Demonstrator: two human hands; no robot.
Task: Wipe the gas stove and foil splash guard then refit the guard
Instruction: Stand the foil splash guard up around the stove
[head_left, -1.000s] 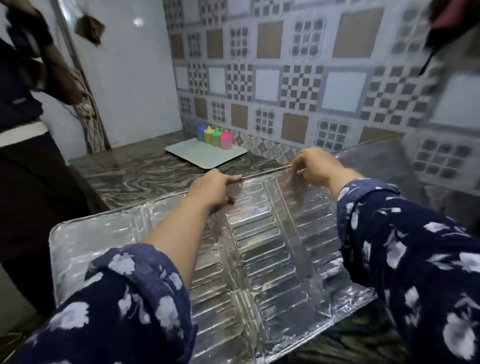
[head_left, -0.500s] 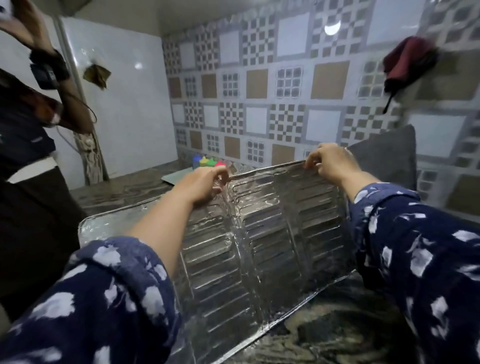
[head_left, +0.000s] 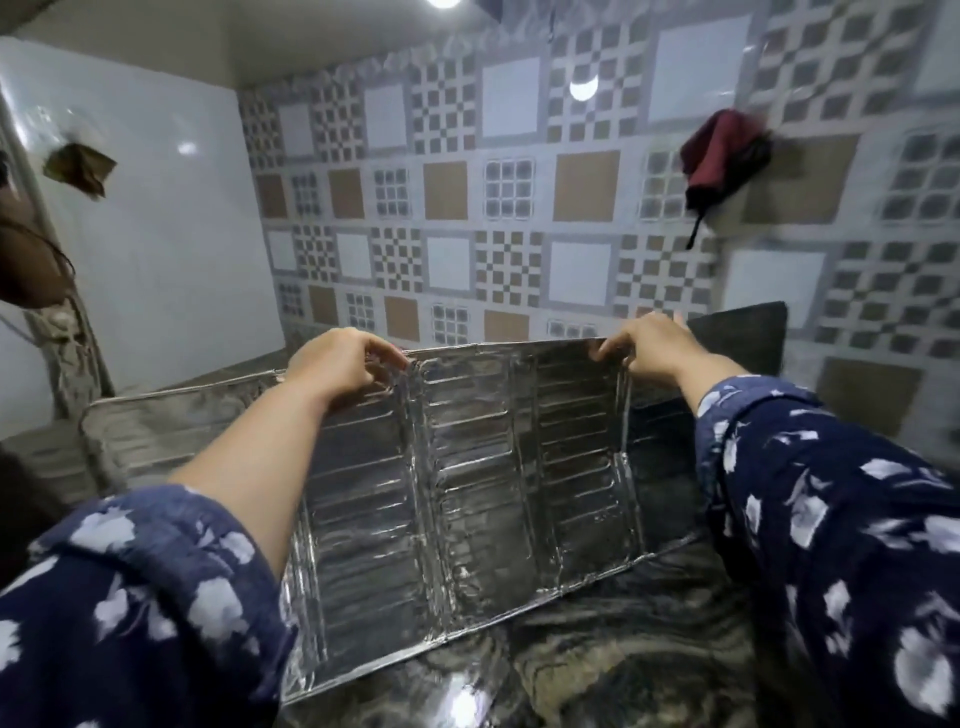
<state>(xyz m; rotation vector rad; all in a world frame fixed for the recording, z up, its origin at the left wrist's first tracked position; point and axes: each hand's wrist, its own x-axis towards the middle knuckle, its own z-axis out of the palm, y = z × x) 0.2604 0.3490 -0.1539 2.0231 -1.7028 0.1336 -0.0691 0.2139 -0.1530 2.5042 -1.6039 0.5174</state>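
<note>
The foil splash guard (head_left: 467, 478), a ribbed silver sheet with folded panels, stands nearly upright with its lower edge on the marble counter (head_left: 597, 660). My left hand (head_left: 337, 366) pinches its top edge left of centre. My right hand (head_left: 649, 345) grips the top edge at the fold to the right panel. A left wing of the guard bends away toward the left. No gas stove is in view.
A patterned tile wall (head_left: 509, 197) rises close behind the guard. A maroon cloth (head_left: 722, 156) hangs on it at upper right. A dark slab (head_left: 737, 332) stands behind my right hand. A person's arm (head_left: 31, 270) shows at the left edge.
Both hands have lifted the guard's top edge, swinging it from lying nearly flat to standing upright. The tray with coloured bottles is now hidden behind it.
</note>
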